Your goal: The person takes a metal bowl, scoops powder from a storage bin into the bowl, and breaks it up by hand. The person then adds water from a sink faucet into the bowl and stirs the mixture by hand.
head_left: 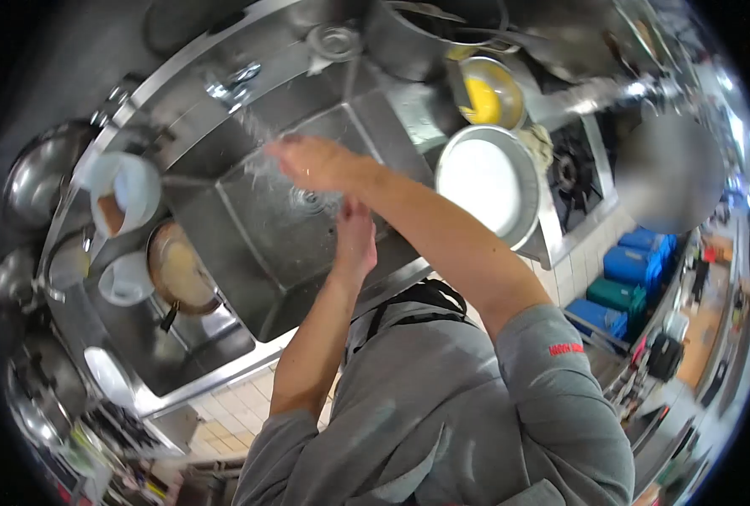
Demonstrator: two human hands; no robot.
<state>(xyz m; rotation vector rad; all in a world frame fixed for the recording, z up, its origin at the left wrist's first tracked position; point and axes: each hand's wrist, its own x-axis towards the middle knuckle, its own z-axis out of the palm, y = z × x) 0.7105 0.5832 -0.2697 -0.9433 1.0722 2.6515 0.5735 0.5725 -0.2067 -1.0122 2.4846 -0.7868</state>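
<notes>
Water runs from the tap (238, 88) into a steel sink basin (265, 244). In that stream is my right hand (303, 160), over the basin; its fingers are blurred by motion and spray. My left hand (356, 240) is lower, close beneath my right wrist, its fingertips partly hidden and smeared. Nothing held can be made out in either hand. Below them, water swirls around the drain (307, 199).
Left of the basin, a second sink bay holds a brown-rimmed pan (181, 268) and plastic containers (126, 192). Right of it stand a round pan of white contents (480, 181), a bowl with yellow contents (489, 93) and a stove burner (570, 169).
</notes>
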